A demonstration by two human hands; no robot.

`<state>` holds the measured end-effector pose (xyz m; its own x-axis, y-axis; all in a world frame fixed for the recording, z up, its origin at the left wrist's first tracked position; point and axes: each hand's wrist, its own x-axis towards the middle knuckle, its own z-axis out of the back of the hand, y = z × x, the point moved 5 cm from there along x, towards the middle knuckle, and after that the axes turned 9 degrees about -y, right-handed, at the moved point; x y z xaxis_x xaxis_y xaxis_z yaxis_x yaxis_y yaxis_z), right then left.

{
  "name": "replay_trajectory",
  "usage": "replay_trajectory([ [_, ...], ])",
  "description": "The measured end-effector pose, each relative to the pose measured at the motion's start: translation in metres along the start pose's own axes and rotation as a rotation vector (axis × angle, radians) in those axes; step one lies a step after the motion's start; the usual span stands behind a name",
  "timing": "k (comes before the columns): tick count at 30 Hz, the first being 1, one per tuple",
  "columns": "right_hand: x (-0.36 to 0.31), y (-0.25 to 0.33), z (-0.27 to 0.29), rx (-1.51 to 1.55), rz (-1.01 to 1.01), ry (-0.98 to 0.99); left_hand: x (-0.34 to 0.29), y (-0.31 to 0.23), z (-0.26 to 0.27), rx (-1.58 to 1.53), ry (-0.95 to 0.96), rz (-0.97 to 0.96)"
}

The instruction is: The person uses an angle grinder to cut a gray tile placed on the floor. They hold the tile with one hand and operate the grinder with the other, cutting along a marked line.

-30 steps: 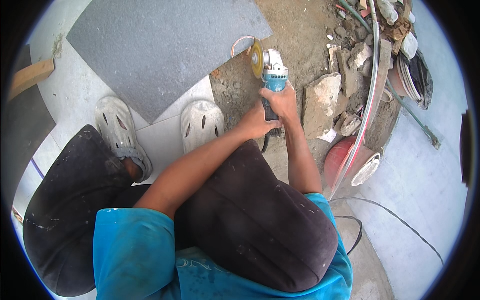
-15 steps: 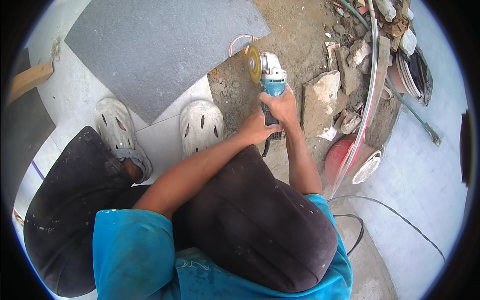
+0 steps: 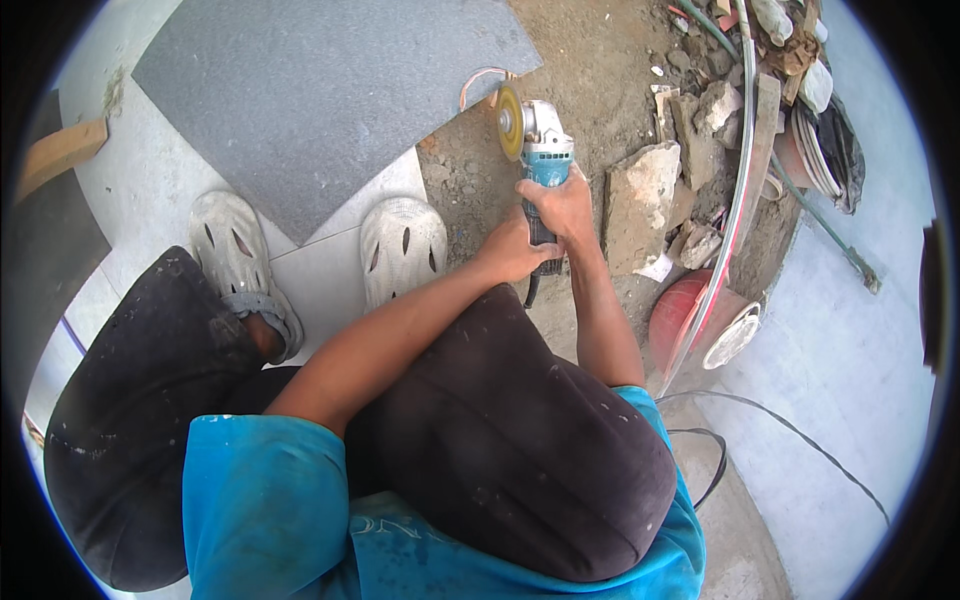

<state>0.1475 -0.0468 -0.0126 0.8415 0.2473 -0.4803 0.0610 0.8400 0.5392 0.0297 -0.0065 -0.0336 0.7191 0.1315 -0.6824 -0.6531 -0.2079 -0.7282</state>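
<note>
Both hands grip a teal and silver angle grinder with a yellowish disc on its left side. My right hand wraps round the teal body just behind the metal head. Farther back, my left hand is closed round the dark rear of the handle. The disc stands on edge over bare soil, close to the right edge of a large dark grey tile. A thin loop of pinkish wire lies at that tile edge, by the disc.
Broken concrete slabs and rubble lie to the right. Past them are a long clear hose, a tipped red bucket and a black cable. A wooden piece is at far left. My shoes rest on pale tiles.
The grinder's head has shifted very slightly upward in the picture, along with my hands. My grip looks the same, and the tile and rubble have stayed put.
</note>
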Motion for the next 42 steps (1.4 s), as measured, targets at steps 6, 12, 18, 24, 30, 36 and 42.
replay_trajectory([
  [6, 0.001, 0.005, 0.0, -0.015, -0.001, 0.009, 0.0, -0.004, 0.004, -0.065, 0.056, 0.003],
  [12, 0.003, 0.001, -0.003, -0.007, -0.005, 0.0, 0.002, 0.0, 0.004, -0.025, -0.035, -0.013],
  [18, 0.004, 0.002, -0.005, 0.03, -0.005, -0.008, 0.004, 0.002, 0.005, -0.014, -0.037, -0.004],
  [24, 0.004, 0.002, -0.006, 0.033, -0.019, -0.008, 0.008, 0.007, 0.003, 0.007, -0.001, 0.015],
  [30, 0.007, 0.0, -0.007, 0.021, -0.013, -0.01, 0.007, 0.002, 0.007, -0.005, 0.053, 0.049],
  [36, 0.009, -0.001, -0.008, 0.029, -0.003, -0.003, 0.006, -0.004, 0.011, 0.02, -0.014, 0.016],
  [42, 0.01, -0.002, -0.009, 0.04, -0.014, -0.009, 0.007, -0.004, 0.012, -0.012, 0.065, 0.043],
])
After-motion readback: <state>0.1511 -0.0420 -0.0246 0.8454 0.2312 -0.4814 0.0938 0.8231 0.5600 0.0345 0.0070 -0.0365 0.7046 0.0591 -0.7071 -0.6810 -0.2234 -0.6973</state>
